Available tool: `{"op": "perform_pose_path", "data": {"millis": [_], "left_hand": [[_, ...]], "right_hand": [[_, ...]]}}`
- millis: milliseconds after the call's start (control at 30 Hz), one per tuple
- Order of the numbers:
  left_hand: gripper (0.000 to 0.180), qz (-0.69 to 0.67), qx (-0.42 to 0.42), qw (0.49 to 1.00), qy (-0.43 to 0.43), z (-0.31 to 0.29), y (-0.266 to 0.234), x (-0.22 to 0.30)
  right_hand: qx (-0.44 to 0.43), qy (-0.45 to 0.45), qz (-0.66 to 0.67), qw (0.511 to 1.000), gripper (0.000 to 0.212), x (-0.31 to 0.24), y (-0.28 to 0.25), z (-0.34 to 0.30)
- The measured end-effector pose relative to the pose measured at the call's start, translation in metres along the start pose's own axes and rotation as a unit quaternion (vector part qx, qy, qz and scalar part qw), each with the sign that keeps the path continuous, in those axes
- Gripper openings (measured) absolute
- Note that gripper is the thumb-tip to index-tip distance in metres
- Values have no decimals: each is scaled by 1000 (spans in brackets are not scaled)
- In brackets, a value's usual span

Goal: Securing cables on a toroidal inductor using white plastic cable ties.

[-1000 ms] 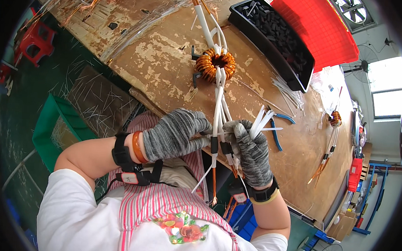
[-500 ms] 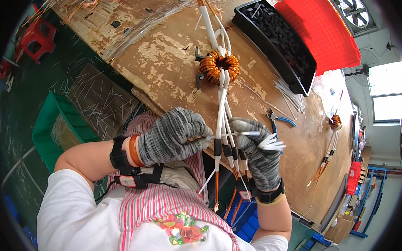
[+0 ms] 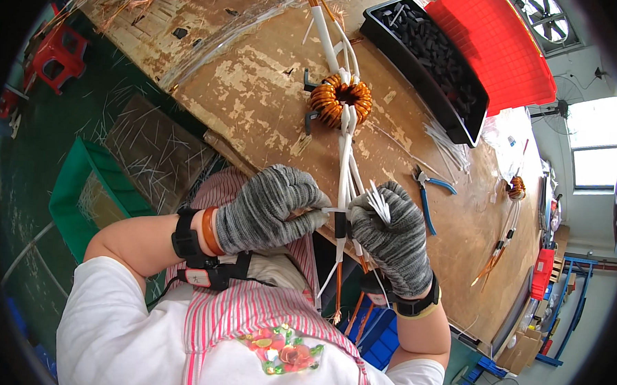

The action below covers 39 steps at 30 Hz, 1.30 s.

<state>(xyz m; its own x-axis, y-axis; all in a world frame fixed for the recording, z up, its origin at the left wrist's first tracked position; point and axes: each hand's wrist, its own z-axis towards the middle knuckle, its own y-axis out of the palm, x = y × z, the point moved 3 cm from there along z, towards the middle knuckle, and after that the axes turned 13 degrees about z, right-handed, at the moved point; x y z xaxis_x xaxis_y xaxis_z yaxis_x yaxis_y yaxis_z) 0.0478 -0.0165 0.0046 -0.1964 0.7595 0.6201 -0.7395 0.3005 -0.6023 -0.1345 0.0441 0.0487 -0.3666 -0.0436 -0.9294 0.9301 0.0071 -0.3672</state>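
A copper-wound ring coil [image 3: 336, 103] lies on the wooden table, its white-sleeved leads [image 3: 344, 163] running toward me over the table edge. Black sleeves [image 3: 341, 226] sit lower on the leads, and bare copper ends hang below. My left hand [image 3: 270, 208], in a grey striped glove, is closed with thumb and forefinger pinching one end of a thin white cable tie [image 3: 330, 209] that lies across the leads. My right hand [image 3: 392, 237], gloved alike, is closed against the leads' right side. A bunch of white cable ties [image 3: 379, 204] sticks up from its fingers, which partly hide the crossing tie.
Blue-handled cutters [image 3: 429, 198] lie right of my right hand. Beyond them are loose white tubes [image 3: 447, 143], a black bin of small black pieces [image 3: 424, 56] and a red tray [image 3: 490, 52]. Another coil [image 3: 515, 188] rests farther right. A green crate [image 3: 92, 190] stands left on the floor.
My right hand has moved left, in against the leads, and the bunch of cable ties in it has swung to point upward. My left hand keeps its pinch nearly in place.
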Motion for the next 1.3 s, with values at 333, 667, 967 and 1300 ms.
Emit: {"op": "perform_pose_path", "data": {"millis": [333,667,967,1300], "left_hand": [[23,94,-19,995,33,-5,1,7],[24,115,-38,991,60,9,-6,11],[11,-54,6,990,131,8,-41,22],[13,-294,-127,945,-68,7,-48,9]], "right_hand": [[-45,-14,6,999,14,-3,12,3],[-27,128,195,972,19,0,10,-2],[-126,-41,14,991,29,23,3,5],[-50,40,128,990,33,1,8,-5]]}}
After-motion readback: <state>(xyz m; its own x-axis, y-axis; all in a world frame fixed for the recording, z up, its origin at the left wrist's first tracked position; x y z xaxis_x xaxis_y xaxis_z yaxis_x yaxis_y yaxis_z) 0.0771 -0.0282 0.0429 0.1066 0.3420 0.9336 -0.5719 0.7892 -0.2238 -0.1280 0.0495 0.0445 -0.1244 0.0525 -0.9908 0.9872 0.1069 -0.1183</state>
